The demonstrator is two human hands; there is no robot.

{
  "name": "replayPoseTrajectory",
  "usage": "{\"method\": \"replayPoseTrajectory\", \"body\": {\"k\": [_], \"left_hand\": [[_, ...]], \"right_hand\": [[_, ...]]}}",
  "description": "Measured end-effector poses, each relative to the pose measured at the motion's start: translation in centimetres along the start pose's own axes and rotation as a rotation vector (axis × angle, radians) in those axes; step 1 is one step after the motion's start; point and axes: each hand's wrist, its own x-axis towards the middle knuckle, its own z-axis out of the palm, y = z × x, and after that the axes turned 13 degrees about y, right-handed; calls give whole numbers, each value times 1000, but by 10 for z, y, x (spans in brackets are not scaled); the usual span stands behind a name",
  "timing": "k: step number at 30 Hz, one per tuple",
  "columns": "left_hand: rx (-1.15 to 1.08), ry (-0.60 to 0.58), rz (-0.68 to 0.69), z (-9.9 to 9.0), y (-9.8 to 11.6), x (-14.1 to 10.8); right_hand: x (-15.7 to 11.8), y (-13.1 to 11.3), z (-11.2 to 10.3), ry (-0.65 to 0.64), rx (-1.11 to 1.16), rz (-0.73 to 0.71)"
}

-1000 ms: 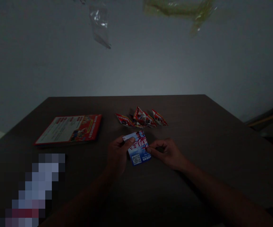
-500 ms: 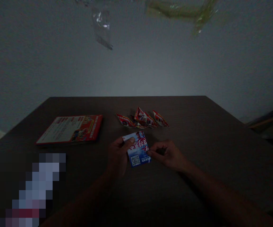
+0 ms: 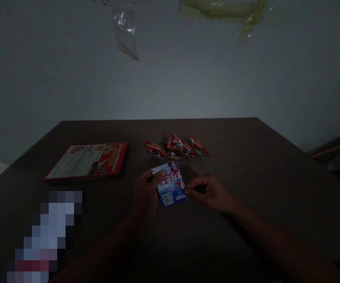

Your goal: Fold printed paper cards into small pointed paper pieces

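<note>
A blue and white printed card (image 3: 172, 188) with red lettering and a QR code is held above the dark table. My left hand (image 3: 148, 190) grips its left side, thumb on top. At its right edge, my right hand (image 3: 207, 192) pinches with thumb and forefinger. Just beyond the card lie several small red folded packets (image 3: 176, 146) in a loose row. To the left rests a flat red box or book (image 3: 111, 160) with a white printed panel.
The brown table (image 3: 231, 137) reaches back to a grey wall. Clear plastic (image 3: 125, 29) and yellow tape (image 3: 225, 11) stick to the wall. A pixelated patch covers the lower left. Dark objects stand beyond the table's right edge.
The card and my left hand have shifted very slightly up and left. My right hand has barely moved, and the packets and red box look the same.
</note>
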Motion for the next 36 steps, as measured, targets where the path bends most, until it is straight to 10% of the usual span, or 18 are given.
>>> {"method": "replayPoseTrajectory", "body": {"k": [14, 36], "left_hand": [[-24, 48, -6, 3, 1, 1], [106, 13, 116, -1, -2, 5]], "right_hand": [[-1, -4, -4, -24, -44, -6], [4, 3, -15, 280, 47, 50]]}}
